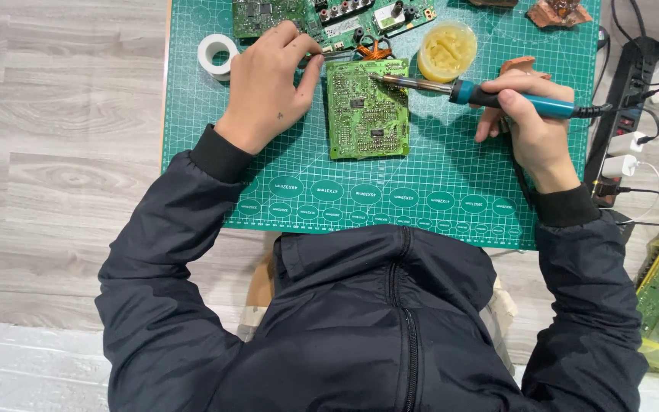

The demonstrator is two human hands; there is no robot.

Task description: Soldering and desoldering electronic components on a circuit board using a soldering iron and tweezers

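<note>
Green rectangular circuit board [367,109] lies flat on the green gridded cutting mat [436,191], between both hands. It looks light, stiff and fragile, best held by its bare edges. Right hand [532,126] is clamped around the blue-handled soldering iron [490,95], tip on the board's upper part. Left hand [267,76] rests at the board's left edge, fingers pinched together on something too small to tell.

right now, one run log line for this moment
left hand pinching thin wire at board edge | right hand holding soldering iron | tip on green circuit board | board on cutting mat
</note>
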